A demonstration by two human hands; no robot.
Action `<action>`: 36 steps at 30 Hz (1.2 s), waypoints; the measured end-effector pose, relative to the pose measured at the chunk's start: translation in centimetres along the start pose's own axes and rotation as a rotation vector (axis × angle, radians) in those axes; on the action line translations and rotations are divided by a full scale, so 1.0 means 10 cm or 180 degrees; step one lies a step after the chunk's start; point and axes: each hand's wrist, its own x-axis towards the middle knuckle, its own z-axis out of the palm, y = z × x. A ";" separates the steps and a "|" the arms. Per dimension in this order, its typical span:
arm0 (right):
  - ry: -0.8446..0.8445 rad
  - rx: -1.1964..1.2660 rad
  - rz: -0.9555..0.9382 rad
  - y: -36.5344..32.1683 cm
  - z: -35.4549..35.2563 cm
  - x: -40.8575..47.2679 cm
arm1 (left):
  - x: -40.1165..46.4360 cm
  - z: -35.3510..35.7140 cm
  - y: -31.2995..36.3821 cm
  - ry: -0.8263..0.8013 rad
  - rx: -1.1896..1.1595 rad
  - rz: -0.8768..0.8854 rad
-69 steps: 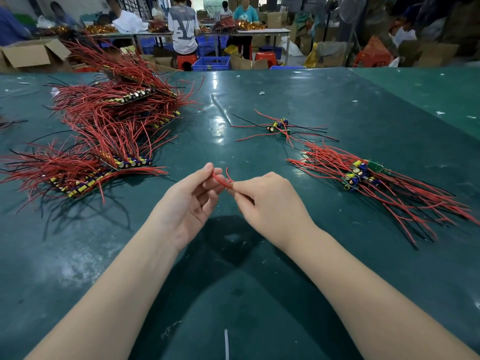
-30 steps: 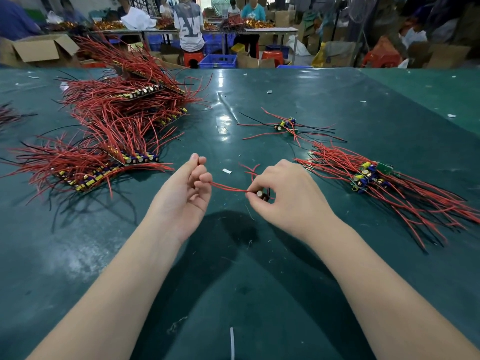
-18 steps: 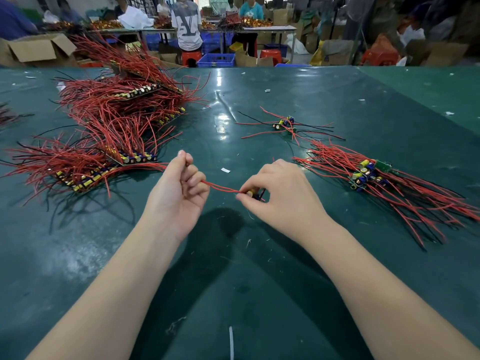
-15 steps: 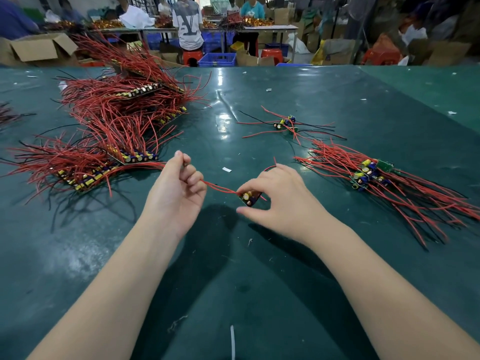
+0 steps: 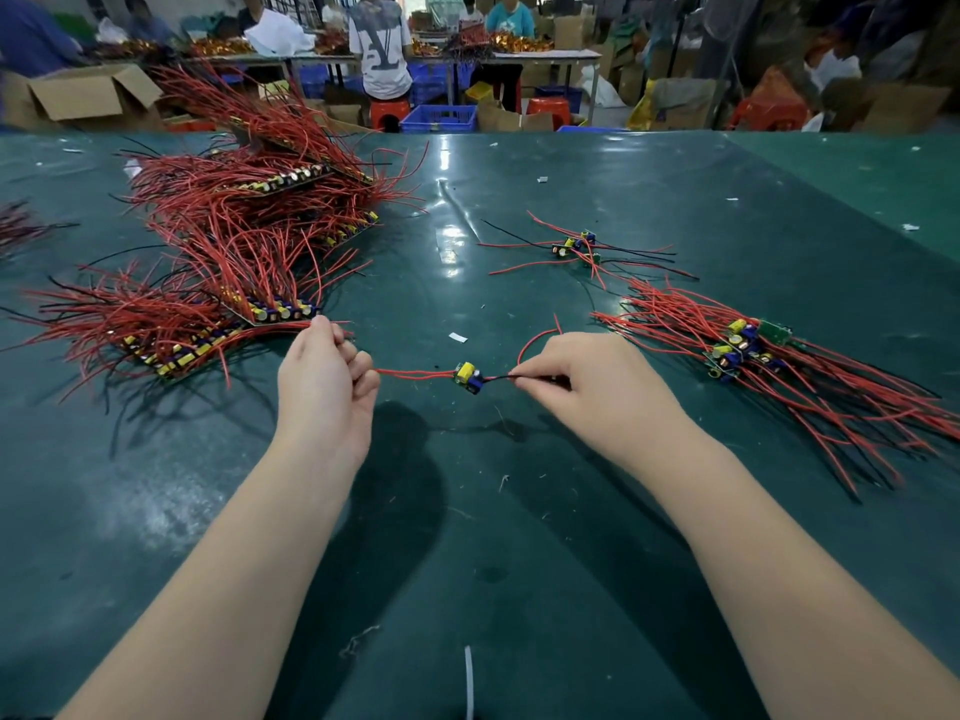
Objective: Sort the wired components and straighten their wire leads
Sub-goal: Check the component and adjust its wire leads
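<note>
I hold a small circuit board with a yellow capacitor and blue part (image 5: 467, 377) just above the dark green glossy counter (image 5: 467, 537), midway between its side edges. My left hand (image 5: 324, 379) curls its fingers around the red leads (image 5: 410, 375); my right hand (image 5: 587, 381) pinches the black lead (image 5: 496, 378). Heaps of red-wired boards (image 5: 234, 241) lie toward the far left corner, a smaller bundle (image 5: 769, 366) near the right edge. Beyond the far edge stand cardboard boxes (image 5: 88, 98) and blue crates (image 5: 439, 118).
</note>
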 end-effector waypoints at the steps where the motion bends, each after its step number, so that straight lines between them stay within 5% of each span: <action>1: 0.0081 -0.0016 -0.0006 0.01 0.00 0.00 | -0.01 0.00 0.00 -0.0039 0.0251 0.0121; 7: 0.0925 0.0359 -0.0170 -0.02 -0.05 -0.03 | -0.11 0.02 -0.08 -0.0839 0.2555 0.1347; 13: 0.1094 0.0505 -0.0369 -0.02 -0.07 -0.03 | -0.24 0.04 -0.13 -0.1957 0.2896 0.1132; 20: 0.1374 0.0340 -0.0433 -0.02 -0.08 -0.02 | -0.21 0.01 -0.16 -0.1998 0.2873 0.1507; 25: 0.2561 0.0114 -0.0394 -0.11 -0.11 -0.03 | -0.19 0.02 -0.15 -0.1346 0.2816 0.2104; 27: 0.2403 0.0488 -0.0364 -0.14 -0.10 -0.04 | -0.18 0.04 -0.14 -0.1235 0.2708 0.2180; 31: 0.0942 0.2181 0.0744 -0.23 0.01 -0.02 | -0.26 0.08 -0.16 -0.1457 0.2953 0.2328; 34: 0.0943 0.3144 0.0942 -0.22 0.03 0.01 | -0.29 0.10 -0.18 -0.1741 0.3034 0.2229; 36: 0.1113 0.3667 0.1127 -0.19 -0.01 0.02 | -0.27 0.13 -0.15 -0.1701 0.2396 0.1654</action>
